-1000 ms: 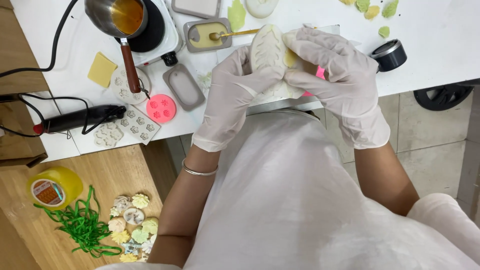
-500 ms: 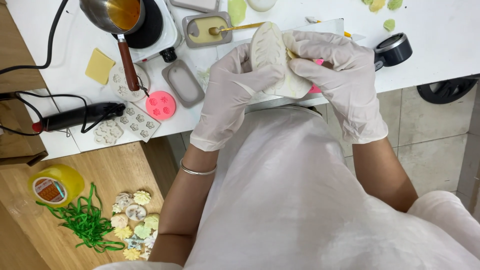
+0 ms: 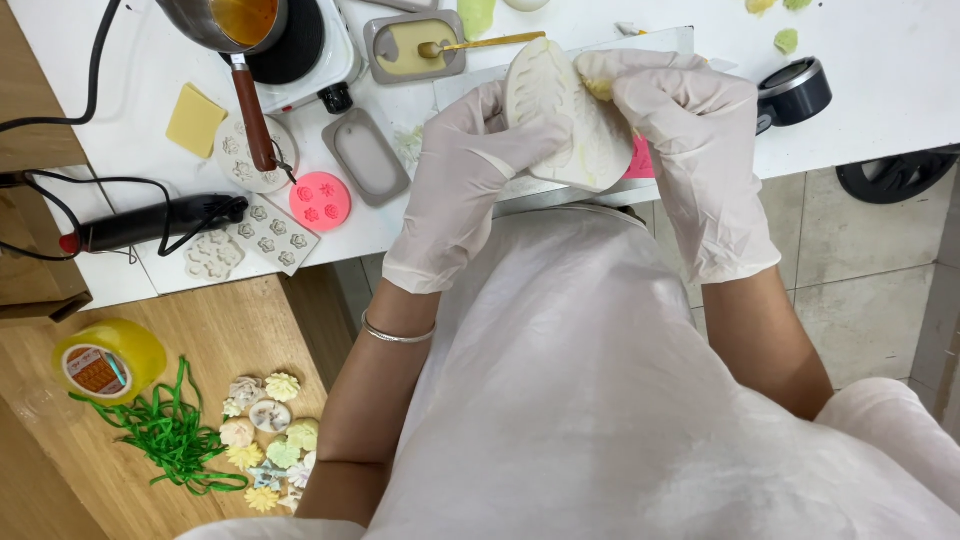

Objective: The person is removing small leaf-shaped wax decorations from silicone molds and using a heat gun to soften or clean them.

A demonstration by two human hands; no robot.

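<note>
Two gloved hands, left (image 3: 470,180) and right (image 3: 690,150); one leaf-shaped mould (image 3: 560,120); one round pink mould (image 3: 320,201); two grey rectangular trays (image 3: 367,157); one saucepan (image 3: 232,22).

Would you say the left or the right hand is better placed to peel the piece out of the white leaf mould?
Probably the right hand: its fingertips sit at the leaf mould's upper edge, where yellowish material shows. The left hand wraps the mould's side and front, steadying it.

The one camera sits on my head, looking steeply down and close over my chest, with the white desk (image 3: 880,90) edge across the frame's top.
</note>
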